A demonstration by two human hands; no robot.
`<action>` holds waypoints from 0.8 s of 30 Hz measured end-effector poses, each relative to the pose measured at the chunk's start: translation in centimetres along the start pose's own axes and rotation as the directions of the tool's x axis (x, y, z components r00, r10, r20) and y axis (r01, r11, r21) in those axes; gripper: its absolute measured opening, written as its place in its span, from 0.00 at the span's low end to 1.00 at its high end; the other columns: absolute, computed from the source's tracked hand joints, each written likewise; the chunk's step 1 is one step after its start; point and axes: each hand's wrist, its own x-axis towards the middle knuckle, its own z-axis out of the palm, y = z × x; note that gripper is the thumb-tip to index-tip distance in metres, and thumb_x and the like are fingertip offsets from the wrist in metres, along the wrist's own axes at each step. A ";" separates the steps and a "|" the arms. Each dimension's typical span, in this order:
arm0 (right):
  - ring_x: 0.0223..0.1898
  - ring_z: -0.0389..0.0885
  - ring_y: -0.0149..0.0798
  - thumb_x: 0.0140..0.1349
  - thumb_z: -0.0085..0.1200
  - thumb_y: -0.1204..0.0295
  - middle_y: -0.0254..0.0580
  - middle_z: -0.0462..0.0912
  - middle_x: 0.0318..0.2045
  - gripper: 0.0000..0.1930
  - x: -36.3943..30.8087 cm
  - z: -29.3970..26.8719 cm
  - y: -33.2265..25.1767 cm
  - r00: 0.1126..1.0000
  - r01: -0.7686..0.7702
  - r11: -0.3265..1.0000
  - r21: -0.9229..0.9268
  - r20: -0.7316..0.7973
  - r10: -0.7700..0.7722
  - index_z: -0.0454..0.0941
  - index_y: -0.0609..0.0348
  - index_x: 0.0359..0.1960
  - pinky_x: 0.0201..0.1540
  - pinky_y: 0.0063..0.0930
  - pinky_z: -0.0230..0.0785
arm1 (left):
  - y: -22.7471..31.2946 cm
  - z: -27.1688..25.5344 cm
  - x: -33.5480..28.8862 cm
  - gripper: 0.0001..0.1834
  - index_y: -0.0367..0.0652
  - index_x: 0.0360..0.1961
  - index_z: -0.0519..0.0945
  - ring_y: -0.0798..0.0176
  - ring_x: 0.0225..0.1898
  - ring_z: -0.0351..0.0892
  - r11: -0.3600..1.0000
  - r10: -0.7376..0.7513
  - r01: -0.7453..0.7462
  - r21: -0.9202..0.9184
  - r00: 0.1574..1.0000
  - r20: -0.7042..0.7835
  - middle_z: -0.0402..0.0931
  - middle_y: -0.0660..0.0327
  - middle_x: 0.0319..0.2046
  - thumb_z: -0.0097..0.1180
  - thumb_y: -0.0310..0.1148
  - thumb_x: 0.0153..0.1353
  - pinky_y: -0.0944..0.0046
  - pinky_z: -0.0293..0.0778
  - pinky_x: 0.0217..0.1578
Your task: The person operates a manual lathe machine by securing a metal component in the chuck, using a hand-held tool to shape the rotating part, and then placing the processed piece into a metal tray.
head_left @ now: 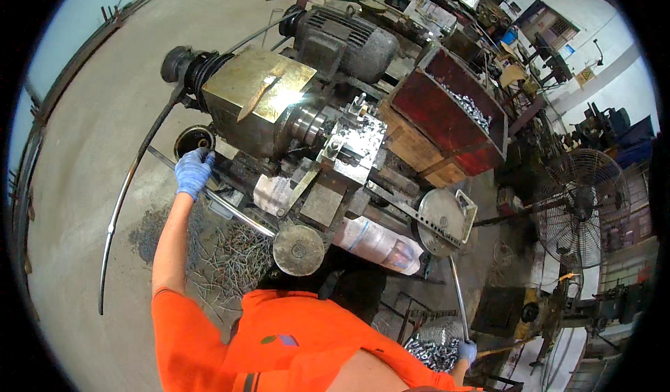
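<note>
My left hand [192, 172], in a blue knit glove, reaches to a round dark bowl [183, 148] beside the lathe-like machine. Its fingers are bent together at the bowl's near edge, and what they hold, if anything, is hidden. At lower right, my gloved right hand [467, 352] is closed around the lower end of a long metal lever [458, 291], which rises to the machine's right side. The machine has a brass-coloured cover [244, 78], a round metal spindle [307, 125] and a shiny tool block [354, 141] sprinkled with chips.
A metal basket of small metal parts [433, 353] stands by my right hand. Beyond the machine are a motor [349, 40] and a red bin [440, 106] holding metal pieces. Thin metal scraps [234, 263] lie on the floor. A caged fan [583, 204] stands at right.
</note>
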 end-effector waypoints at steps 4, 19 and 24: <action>0.40 0.79 0.56 0.42 0.59 0.57 0.61 0.79 0.34 0.23 -1.6 0.8 0.8 0.998 -0.008 1.000 -0.009 0.056 0.008 0.79 0.66 0.33 0.43 0.41 0.71 | 0.4 -0.5 0.2 0.16 0.46 0.34 0.82 0.49 0.36 0.78 0.999 -0.039 0.039 -0.002 0.998 0.043 0.79 0.53 0.30 0.53 0.46 0.54 0.53 0.73 0.38; 0.42 0.78 0.57 0.39 0.61 0.56 0.63 0.79 0.36 0.25 -2.9 1.6 1.1 0.997 -0.070 0.997 -0.024 0.030 0.070 0.78 0.67 0.33 0.44 0.40 0.70 | 0.5 0.1 0.6 0.16 0.47 0.34 0.82 0.50 0.38 0.78 0.999 -0.037 0.036 0.014 0.999 0.036 0.79 0.53 0.32 0.54 0.46 0.53 0.53 0.73 0.39; 0.42 0.78 0.57 0.38 0.62 0.56 0.62 0.79 0.36 0.25 -3.7 0.6 -0.5 0.995 -0.077 0.997 -0.014 0.062 0.078 0.78 0.65 0.34 0.43 0.42 0.70 | 0.5 -0.5 0.3 0.16 0.48 0.35 0.82 0.50 0.37 0.78 0.998 -0.055 0.055 0.000 0.997 0.051 0.79 0.53 0.32 0.54 0.46 0.53 0.54 0.73 0.39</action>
